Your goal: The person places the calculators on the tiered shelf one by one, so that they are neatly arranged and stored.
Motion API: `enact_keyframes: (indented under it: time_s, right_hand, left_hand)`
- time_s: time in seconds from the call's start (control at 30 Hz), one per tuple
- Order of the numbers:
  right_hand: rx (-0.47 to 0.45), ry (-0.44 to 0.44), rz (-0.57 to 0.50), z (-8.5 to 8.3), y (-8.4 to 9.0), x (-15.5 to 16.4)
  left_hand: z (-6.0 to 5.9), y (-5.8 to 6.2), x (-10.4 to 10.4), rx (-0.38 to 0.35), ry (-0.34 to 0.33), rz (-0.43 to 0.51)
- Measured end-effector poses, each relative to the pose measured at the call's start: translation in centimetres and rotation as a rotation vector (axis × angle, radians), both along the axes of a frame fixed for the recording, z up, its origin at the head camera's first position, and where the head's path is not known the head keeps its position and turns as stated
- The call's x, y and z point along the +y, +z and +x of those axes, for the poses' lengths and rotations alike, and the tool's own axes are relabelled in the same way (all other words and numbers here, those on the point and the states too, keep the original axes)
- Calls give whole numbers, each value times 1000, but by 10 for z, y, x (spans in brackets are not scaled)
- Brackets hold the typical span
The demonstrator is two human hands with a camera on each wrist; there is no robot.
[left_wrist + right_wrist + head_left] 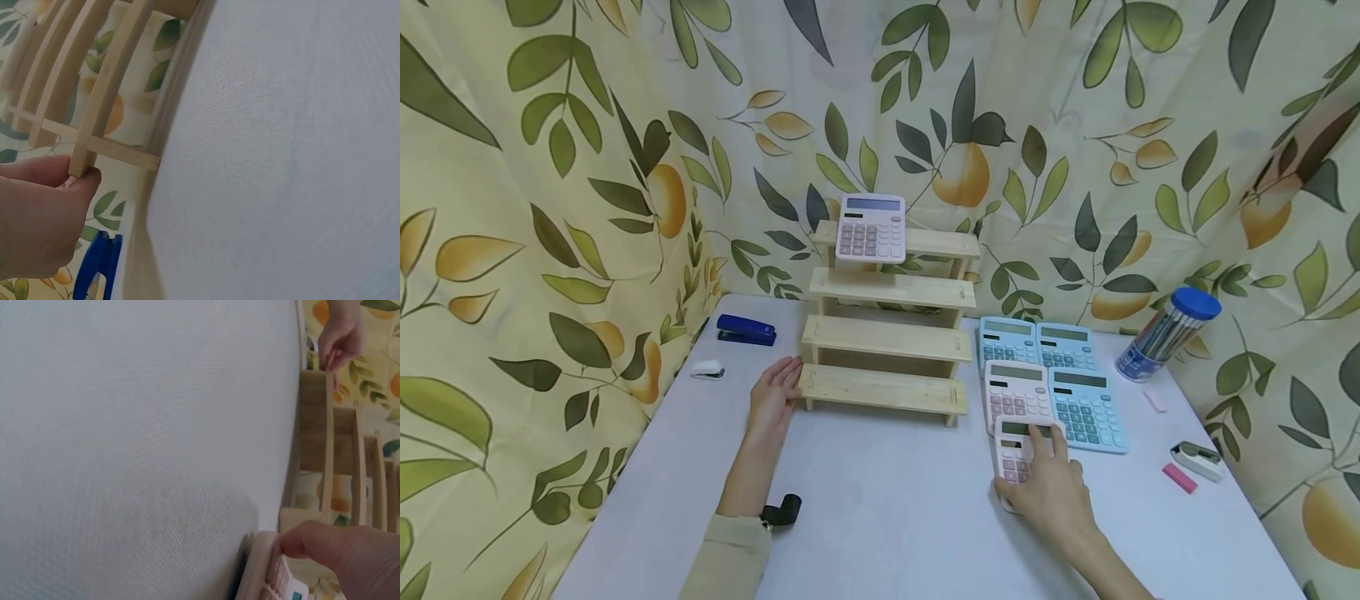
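My left hand (772,396) pinches the left end of the lowest board of a stepped wooden shelf (887,337), thumb and fingers about the board's end (81,164). On the top step a pink-and-white calculator (871,229) leans upright. My right hand (1051,487) grips another pink calculator (1011,454) at the front of a group on the table, thumb on its left edge and fingers over its upper right; the palm hides much of it. Behind it lie a further pink calculator (1017,392) and several blue calculators (1084,408).
A blue stapler (746,329) and a small white item (707,369) lie left of the shelf. At the right stand a blue-lidded tub of pencils (1168,333), a white stapler (1197,460) and pink erasers (1180,477). Leaf-patterned curtain (1037,167) surrounds the white table (880,517).
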State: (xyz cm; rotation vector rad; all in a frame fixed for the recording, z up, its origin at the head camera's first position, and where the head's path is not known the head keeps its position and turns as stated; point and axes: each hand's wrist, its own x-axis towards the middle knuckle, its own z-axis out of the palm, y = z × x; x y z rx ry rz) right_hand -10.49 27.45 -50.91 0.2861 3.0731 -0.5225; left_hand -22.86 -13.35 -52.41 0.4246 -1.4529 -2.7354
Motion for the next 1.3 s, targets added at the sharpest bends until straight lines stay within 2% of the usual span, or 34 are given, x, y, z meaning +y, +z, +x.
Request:
enact_keyframes:
  time_s: [0.27,0.53,0.73,1.07,1.3]
  right_hand:
    - [-10,5,-16,0,6,0]
    - [37,27,-4,-5,18,0]
    - [40,44,1,-10,32,-1]
    - [150,74,5,-23,55,-3]
    - [163,74,-16,-34,75,-2]
  left_hand:
    - [-2,-1,0,0,11,5]
    - [-1,1,0,-2,-6,-7]
    - [-1,0,-1,-10,-9,-7]
    - [-1,0,-2,-5,-12,-2]
    - [-2,0,-2,-13,-12,0]
